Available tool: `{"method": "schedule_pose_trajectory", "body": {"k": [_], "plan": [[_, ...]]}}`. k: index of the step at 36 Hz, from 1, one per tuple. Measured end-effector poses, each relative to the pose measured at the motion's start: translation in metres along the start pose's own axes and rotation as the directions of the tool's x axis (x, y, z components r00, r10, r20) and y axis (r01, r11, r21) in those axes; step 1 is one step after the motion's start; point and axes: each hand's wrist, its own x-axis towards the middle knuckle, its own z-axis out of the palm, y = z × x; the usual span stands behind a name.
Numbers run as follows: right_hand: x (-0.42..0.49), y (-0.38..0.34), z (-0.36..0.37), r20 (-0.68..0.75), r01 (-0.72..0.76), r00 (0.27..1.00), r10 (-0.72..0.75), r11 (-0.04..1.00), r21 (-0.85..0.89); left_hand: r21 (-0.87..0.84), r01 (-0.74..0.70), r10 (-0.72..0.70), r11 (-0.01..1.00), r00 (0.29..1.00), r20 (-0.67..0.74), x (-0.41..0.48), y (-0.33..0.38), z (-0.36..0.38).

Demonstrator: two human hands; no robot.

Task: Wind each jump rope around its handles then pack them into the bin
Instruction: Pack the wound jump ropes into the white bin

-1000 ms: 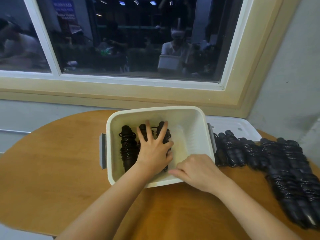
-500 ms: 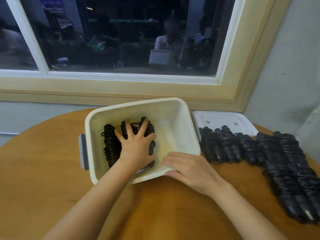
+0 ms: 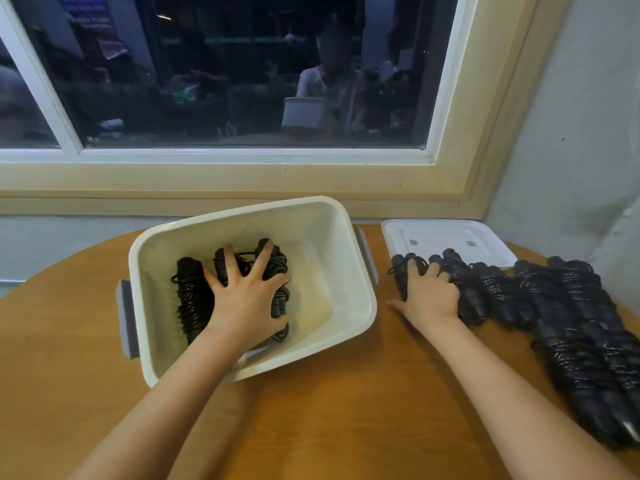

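1. Jump ropes, black, each wound around its handles: a few bundles point(image 3: 190, 299) lie side by side in the left half of the bin point(image 3: 339, 244). Many more lie in a row point(image 3: 554, 306) on the table point(image 3: 311, 410), right of the bin.
2. Bin: white, open-topped, with grey side handles point(image 3: 125, 317). It stands on the round wooden table below the window point(image 3: 242, 81).
3. Left hand point(image 3: 246, 299): reaches inside the bin. Its fingers are straight and spread, released, and press flat on the middle and right bundles; the leftmost bundle lies just beside the hand.
4. Right hand point(image 3: 429, 296): rests palm down on the end of the row nearest the bin. Its fingers lie over the bundles and its thumb stretches out toward the bin. Whether the fingers grasp a bundle cannot be told.
5. Lid point(image 3: 446, 237): white, flat on the table behind the row, with the far ends of the nearest bundles touching or overlapping its front edge.
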Motion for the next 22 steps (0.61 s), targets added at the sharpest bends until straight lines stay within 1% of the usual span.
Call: {"method": "schedule_pose_trajectory", "body": {"k": [2, 4, 6, 8, 10, 12, 15, 16, 17, 19, 22], "plan": [[0.001, -0.001, 0.002, 0.004, -0.015, 1.000, 0.015, 1.000, 0.008, -0.014, -0.006, 0.007, 1.000, 1.000, 0.007, 0.000, -0.001, -0.001], [0.002, 0.002, 0.001, 0.023, -0.030, 0.999, 0.029, 0.997, 0.065, -0.011, -0.010, 0.010, 1.000, 1.000, 0.015, 0.000, -0.002, -0.002], [0.001, 0.006, 0.000, 0.043, -0.044, 0.998, 0.037, 0.981, 0.189, -0.012, -0.013, 0.013, 1.000, 1.000, 0.023, 0.001, -0.002, -0.002], [0.000, 0.011, -0.001, 0.059, -0.061, 0.997, 0.041, 0.920, 0.387, -0.017, -0.015, 0.015, 1.000, 0.999, 0.032, 0.002, -0.003, -0.003], [-0.003, 0.018, 0.000, 0.095, -0.080, 0.995, 0.029, 0.804, 0.589, -0.014, -0.014, 0.014, 1.000, 0.999, 0.042, 0.002, -0.003, -0.003], [-0.008, 0.023, 0.002, 0.119, -0.112, 0.992, 0.034, 0.654, 0.748, -0.009, -0.014, 0.014, 1.000, 0.999, 0.046, 0.002, -0.003, -0.004], [-0.018, 0.030, 0.001, 0.157, -0.176, 0.984, 0.084, 0.327, 0.929, -0.023, -0.012, 0.013, 1.000, 0.999, 0.036, 0.002, -0.003, -0.004], [-0.022, 0.032, -0.003, 0.167, -0.184, 0.982, 0.088, 0.234, 0.955, -0.031, -0.010, 0.010, 0.999, 1.000, 0.028, 0.002, -0.003, -0.004], [-0.026, 0.033, -0.009, 0.166, -0.179, 0.982, 0.086, 0.167, 0.970, -0.037, -0.006, 0.006, 0.999, 1.000, 0.021, 0.002, -0.004, -0.003], [-0.037, 0.035, -0.028, 0.124, -0.129, 0.989, 0.074, 0.071, 0.989, -0.050, 0.004, -0.003, 0.999, 1.000, 0.008, 0.003, -0.004, -0.001], [-0.057, 0.033, -0.064, 0.009, -0.009, 0.998, 0.069, -0.003, 1.000, -0.083, 0.012, -0.012, 0.996, 1.000, 0.001, 0.005, -0.005, 0.000]]}}
